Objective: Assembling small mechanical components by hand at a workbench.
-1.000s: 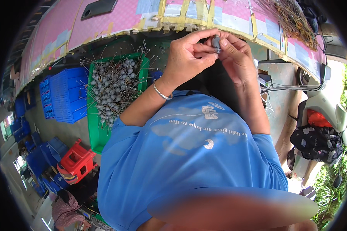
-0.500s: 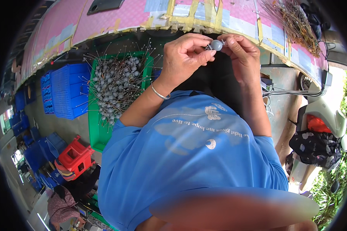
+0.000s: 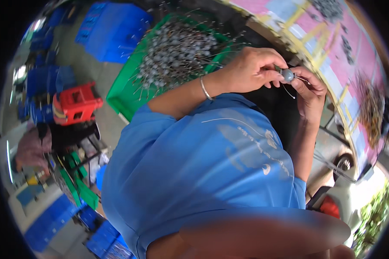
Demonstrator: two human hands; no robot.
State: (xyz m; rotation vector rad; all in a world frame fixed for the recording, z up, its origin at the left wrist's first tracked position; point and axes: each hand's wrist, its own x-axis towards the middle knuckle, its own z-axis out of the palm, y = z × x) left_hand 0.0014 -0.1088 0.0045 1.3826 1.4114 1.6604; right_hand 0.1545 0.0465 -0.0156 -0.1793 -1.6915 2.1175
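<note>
A small, round grey ball (image 3: 288,75) is held out in front of me, between the fingertips of both hands. My left hand (image 3: 250,69) pinches its left side between thumb and fingers; a silver bangle circles that wrist. My right hand (image 3: 310,90) is closed at the ball's right side, thumb and finger on the thin wire there. A pale wire (image 3: 290,92) with a tiny knob at its end hangs below the ball. To my left a green crate (image 3: 124,97) holds a heap of similar grey balls (image 3: 175,52) on thin wires.
Pink, taped tabletop (image 3: 304,32) curves ahead and to the right, bearing small grey pieces (image 3: 328,9) and a bundle of brown wires (image 3: 369,110). Blue crates (image 3: 116,32) and a red plastic stool (image 3: 77,103) stand left. Another person (image 3: 33,149) is farther back.
My view has swung left, so the crate and table appear shifted and tilted. Both hands still hold the grey ball together, and a pale wire now shows hanging below it.
</note>
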